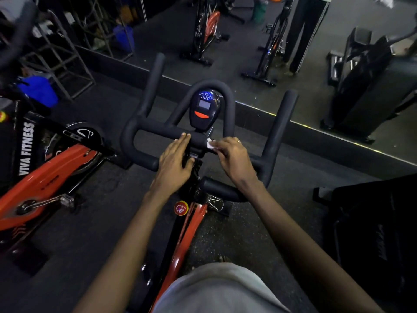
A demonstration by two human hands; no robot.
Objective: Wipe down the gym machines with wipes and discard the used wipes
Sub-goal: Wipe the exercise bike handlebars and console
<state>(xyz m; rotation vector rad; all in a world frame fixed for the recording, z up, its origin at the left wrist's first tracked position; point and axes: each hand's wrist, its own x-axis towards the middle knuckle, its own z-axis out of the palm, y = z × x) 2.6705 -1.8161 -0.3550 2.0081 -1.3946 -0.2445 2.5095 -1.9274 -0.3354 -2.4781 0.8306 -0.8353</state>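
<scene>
Right hand (232, 154) on the job, its grip pinched round a small crumpled white wipe (211, 144) and pressing it onto the middle crossbar of the black foam-padded handlebar (155, 129), just right of the stem. Left hand (176, 159) lies flat on the same bar close by, grip spread, fingers straight, holding nothing, steadying by the look of it. So we're mid-wipe on the red-framed spin bike (189, 227), and I'd guess the side horns, the centre loop and the black oval console with its grey screen (204, 107) are all to come. The next move wants the wipe dragged along the bar and round its curve with firm pressure, the left hand clearing out of its path. Containers now: a blue plastic tub (123, 38) sits far off behind a metal rack at top left, contents too dark to tell, and a green bin-like drum (259, 11) shows near the top edge, contents hidden; neither is close, so discarding means leaving the bike
</scene>
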